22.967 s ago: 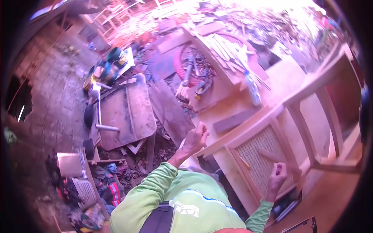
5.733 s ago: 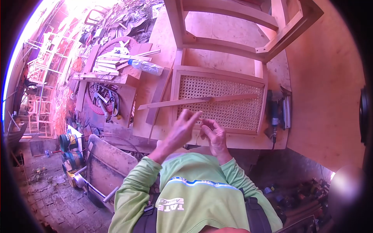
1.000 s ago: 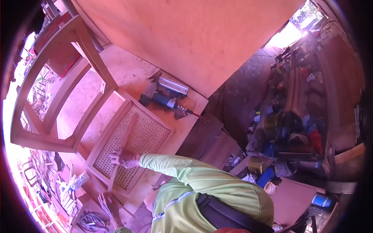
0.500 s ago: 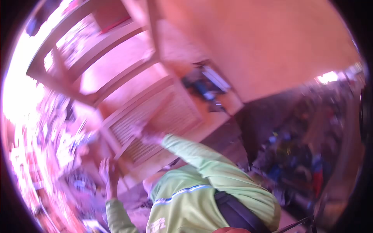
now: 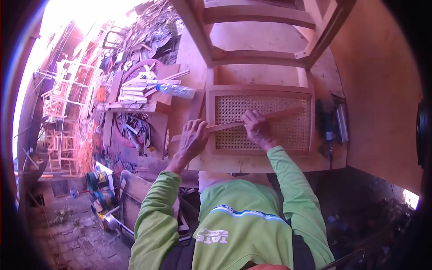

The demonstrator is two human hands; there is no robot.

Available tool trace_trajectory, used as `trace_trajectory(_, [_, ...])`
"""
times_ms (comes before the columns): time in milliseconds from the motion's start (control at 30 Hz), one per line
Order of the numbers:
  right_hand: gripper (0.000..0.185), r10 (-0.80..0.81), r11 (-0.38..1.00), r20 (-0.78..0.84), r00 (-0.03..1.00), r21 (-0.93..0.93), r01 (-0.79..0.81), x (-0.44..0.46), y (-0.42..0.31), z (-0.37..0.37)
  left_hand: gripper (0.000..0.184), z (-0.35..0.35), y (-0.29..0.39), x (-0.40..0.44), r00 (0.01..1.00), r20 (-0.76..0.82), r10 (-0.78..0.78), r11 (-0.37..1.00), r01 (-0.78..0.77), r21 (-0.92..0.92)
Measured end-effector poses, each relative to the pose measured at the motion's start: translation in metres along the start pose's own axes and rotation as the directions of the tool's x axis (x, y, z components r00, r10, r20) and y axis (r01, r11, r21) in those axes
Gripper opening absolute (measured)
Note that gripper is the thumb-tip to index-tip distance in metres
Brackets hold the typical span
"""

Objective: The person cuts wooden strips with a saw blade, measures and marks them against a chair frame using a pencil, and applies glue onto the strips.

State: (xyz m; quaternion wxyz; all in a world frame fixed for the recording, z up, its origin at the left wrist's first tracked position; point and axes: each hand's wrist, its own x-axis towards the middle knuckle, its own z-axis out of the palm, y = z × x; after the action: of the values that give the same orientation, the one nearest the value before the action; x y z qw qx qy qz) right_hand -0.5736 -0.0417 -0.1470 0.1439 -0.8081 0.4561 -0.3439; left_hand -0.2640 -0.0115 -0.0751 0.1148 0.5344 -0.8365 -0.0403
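Rectangular pale woven-cane panel (image 5: 230, 140): might sag if I press hard. Long, thin brown wooden strip (image 5: 227, 125), lying across it: could skid if my spread, ungripping left hand (image 5: 193, 137) or half-curled right hand (image 5: 258, 128), hold unclear, pushes unevenly.

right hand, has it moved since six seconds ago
Yes: the right hand has moved forward over the cane panel, from its near edge to about its middle, at the wooden strip.

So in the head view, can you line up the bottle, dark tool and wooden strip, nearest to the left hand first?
From the left hand:
1. Wooden strip, right at the hand.
2. Bottle, ahead, slightly left.
3. Dark tool, right, past the woven panel.
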Motion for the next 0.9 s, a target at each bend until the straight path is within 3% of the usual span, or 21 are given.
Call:
trace_trajectory(100, [0.027, -0.003, 1.000, 0.020, 1.000, 0.001, 0.003, 0.002, -0.001, -0.002, 0.051, -0.006, -0.004, -0.001, 1.000, 0.004, 0.004, 1.000, -0.004, 0.013])
trace_trajectory(200, [0.027, 0.004, 1.000, 0.021, 1.000, -0.030, -0.004, 0.002, -0.002, 0.000, 0.043, -0.013, -0.022, -0.014, 0.997, 0.054, -0.062, 0.995, 0.058, 0.081])
trace_trajectory(400, [0.028, 0.010, 0.999, 0.017, 1.000, -0.045, -0.009, 0.004, -0.004, -0.002, 0.024, -0.005, -0.042, -0.026, 0.999, 0.043, -0.019, 0.995, 0.015, 0.099])
trace_trajectory(600, [0.028, 0.009, 1.000, 0.019, 1.000, -0.030, -0.008, 0.003, -0.005, -0.001, 0.029, -0.006, -0.042, -0.028, 0.998, 0.061, 0.002, 0.997, -0.007, 0.079])
trace_trajectory(733, [0.027, 0.010, 1.000, 0.023, 1.000, -0.025, -0.010, 0.002, -0.005, -0.008, 0.044, -0.011, -0.003, -0.006, 1.000, 0.011, -0.022, 1.000, 0.022, 0.005])
trace_trajectory(833, [0.027, 0.010, 1.000, 0.030, 0.999, -0.028, -0.009, 0.004, -0.006, -0.004, 0.053, 0.003, 0.025, 0.024, 0.985, -0.036, 0.168, 0.980, -0.171, -0.106])
trace_trajectory(900, [0.028, 0.024, 0.999, 0.041, 0.999, -0.042, -0.022, 0.004, -0.005, -0.006, 0.054, 0.017, 0.030, 0.034, 0.984, -0.018, 0.180, 0.977, -0.180, -0.116])
